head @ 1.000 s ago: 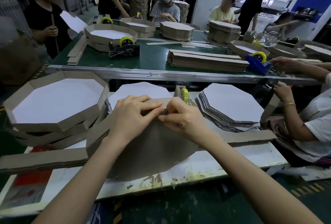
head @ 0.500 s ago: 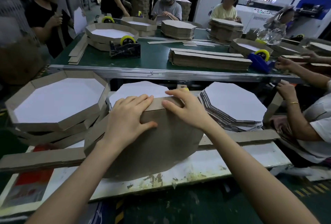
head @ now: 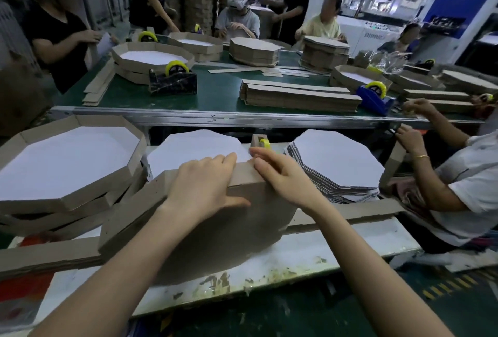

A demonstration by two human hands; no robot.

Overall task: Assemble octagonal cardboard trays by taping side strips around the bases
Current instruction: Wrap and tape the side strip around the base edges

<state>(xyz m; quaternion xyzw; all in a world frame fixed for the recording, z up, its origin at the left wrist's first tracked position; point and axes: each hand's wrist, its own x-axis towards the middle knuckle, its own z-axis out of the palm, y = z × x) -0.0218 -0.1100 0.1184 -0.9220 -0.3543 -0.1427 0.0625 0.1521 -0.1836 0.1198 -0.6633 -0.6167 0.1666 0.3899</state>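
An octagonal cardboard tray (head: pixel 231 234) stands tilted on its edge on the white worktop, its brown underside facing me. My left hand (head: pixel 202 188) grips the side strip (head: pixel 129 210) along the top edge, fingers over the rim and thumb on the brown face. My right hand (head: pixel 280 175) lies at the tray's upper right corner with fingers stretched toward a small yellow tape roll (head: pixel 264 143) behind the tray. Whether tape is between the fingers cannot be told.
Finished trays (head: pixel 67 164) are stacked at left, a pile of white octagonal bases (head: pixel 336 164) at right, another base (head: pixel 194 148) behind the tray. Loose strips (head: pixel 347 210) lie across the worktop. A seated person (head: pixel 463 188) works at right; a green conveyor table (head: pixel 221 94) holds dispensers and strips.
Both hands left the middle of the top edge. My left hand flattened over the rim, and my right hand slid right along the strip to the corner by the tape roll.
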